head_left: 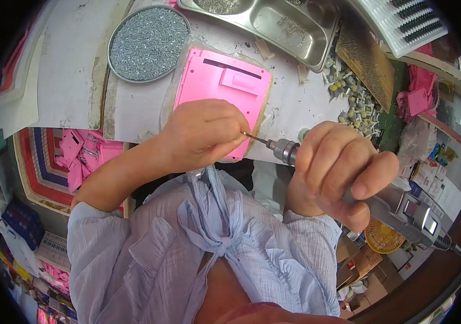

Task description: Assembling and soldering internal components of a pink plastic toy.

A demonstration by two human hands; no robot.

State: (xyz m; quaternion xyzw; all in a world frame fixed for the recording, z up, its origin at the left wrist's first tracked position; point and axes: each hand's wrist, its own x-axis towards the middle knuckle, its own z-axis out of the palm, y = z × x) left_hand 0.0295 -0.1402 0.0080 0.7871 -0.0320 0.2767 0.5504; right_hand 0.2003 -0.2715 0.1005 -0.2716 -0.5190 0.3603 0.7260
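A pink plastic casing (198, 83) lies on the table in front of me, on a sheet of clear plastic wrap. Over its near edge, my left hand (209, 129) is closed with thumb and fingers pressed together; what they pinch, if anything, is hidden. My right hand (341, 167) is wrapped round a grey corded electric screwdriver (284, 151), held level. Its thin bit points left, and the bit's tip meets the fingertips of my left hand.
A round tray of small silver screws (147, 46) stands at far left. A steel compartment tray (282, 32) with small metal parts sits beyond the casing. Small yellowish-grey pieces (355, 100) lie scattered at right. Pink parts (82, 154) fill a striped container at left.
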